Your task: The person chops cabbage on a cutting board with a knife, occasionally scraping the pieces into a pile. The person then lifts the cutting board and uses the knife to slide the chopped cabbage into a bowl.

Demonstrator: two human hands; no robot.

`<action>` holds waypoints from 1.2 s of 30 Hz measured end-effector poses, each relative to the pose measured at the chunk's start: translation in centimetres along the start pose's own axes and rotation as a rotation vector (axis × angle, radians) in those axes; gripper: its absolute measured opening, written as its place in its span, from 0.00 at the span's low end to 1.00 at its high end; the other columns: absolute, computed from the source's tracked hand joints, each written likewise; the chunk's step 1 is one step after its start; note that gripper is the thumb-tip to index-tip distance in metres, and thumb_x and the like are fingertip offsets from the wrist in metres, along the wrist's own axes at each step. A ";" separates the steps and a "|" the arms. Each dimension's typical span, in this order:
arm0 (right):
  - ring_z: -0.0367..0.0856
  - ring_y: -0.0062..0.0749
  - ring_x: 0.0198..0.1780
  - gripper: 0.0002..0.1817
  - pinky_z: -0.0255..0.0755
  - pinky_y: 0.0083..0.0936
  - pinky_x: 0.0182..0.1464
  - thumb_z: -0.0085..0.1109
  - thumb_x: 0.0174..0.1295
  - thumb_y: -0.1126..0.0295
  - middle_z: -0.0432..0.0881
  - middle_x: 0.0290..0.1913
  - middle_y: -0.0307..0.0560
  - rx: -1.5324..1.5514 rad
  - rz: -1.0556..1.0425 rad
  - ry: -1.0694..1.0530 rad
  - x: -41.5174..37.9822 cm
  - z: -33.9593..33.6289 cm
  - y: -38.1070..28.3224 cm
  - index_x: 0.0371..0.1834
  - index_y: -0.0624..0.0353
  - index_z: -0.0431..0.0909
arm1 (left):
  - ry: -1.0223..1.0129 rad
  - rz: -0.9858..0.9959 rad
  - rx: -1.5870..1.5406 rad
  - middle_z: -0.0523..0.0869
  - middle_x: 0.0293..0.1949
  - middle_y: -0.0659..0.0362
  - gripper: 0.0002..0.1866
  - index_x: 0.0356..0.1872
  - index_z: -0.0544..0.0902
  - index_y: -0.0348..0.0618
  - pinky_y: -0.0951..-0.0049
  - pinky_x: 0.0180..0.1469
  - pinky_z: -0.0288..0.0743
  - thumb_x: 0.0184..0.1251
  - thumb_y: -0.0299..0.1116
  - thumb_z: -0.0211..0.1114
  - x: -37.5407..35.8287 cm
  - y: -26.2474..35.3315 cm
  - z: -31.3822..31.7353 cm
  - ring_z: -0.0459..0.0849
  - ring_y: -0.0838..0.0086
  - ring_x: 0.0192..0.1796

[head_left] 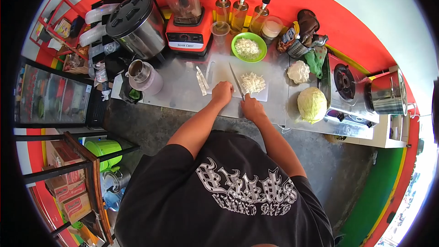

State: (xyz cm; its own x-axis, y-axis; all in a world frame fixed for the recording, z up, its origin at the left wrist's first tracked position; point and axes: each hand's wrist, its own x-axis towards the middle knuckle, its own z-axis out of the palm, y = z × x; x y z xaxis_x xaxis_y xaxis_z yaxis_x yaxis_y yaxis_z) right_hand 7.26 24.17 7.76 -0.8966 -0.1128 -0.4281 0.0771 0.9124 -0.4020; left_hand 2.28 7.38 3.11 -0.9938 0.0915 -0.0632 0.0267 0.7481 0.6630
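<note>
Head view: the right hand [253,108] has its fingers around a knife [237,80], left of pale shreds [253,83] on the white board [221,69]; the left hand [222,93], curled, contents unclear, should avoid the edge.

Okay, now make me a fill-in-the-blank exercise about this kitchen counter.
The right hand holds a ____.
The bowl of pale shreds is coloured ____.
Exactly ____ dark-topped bottles stand beside the blender.
The round cabbage sits to the ____ of the cutting board.
Missing words: knife, green, three, right.
</note>
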 end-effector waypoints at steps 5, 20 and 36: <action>0.85 0.67 0.51 0.18 0.76 0.57 0.55 0.52 0.75 0.59 0.85 0.47 0.70 -0.071 -0.013 -0.019 0.2 1.1 -0.7 0.53 0.65 0.70 | -0.015 -0.039 0.029 0.91 0.35 0.51 0.04 0.30 0.90 0.47 0.54 0.44 0.83 0.59 0.29 0.67 0.1 0.3 -0.1 0.90 0.53 0.42; 0.87 0.61 0.52 0.13 0.80 0.51 0.55 0.47 0.72 0.70 0.87 0.48 0.67 -0.190 0.047 -0.059 0.6 1.5 -2.4 0.54 0.65 0.69 | -0.016 -0.012 0.065 0.90 0.35 0.47 0.06 0.32 0.89 0.46 0.50 0.45 0.82 0.63 0.32 0.64 0.0 0.4 -0.1 0.89 0.50 0.42; 0.88 0.58 0.53 0.11 0.81 0.48 0.55 0.51 0.70 0.72 0.87 0.49 0.65 -0.222 0.070 -0.086 1.2 0.4 -3.9 0.53 0.62 0.67 | 0.045 0.037 0.146 0.90 0.34 0.50 0.07 0.31 0.91 0.47 0.51 0.45 0.82 0.61 0.33 0.66 -0.4 -0.1 0.7 0.89 0.51 0.41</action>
State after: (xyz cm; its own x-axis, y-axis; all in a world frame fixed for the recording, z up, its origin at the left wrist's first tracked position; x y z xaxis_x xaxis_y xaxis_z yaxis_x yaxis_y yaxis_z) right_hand 6.07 20.29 8.50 -0.8513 -0.0708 -0.5199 0.0316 0.9822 -0.1854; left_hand 2.77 7.77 2.58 -0.9956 0.0940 -0.0049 0.0760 0.8325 0.5488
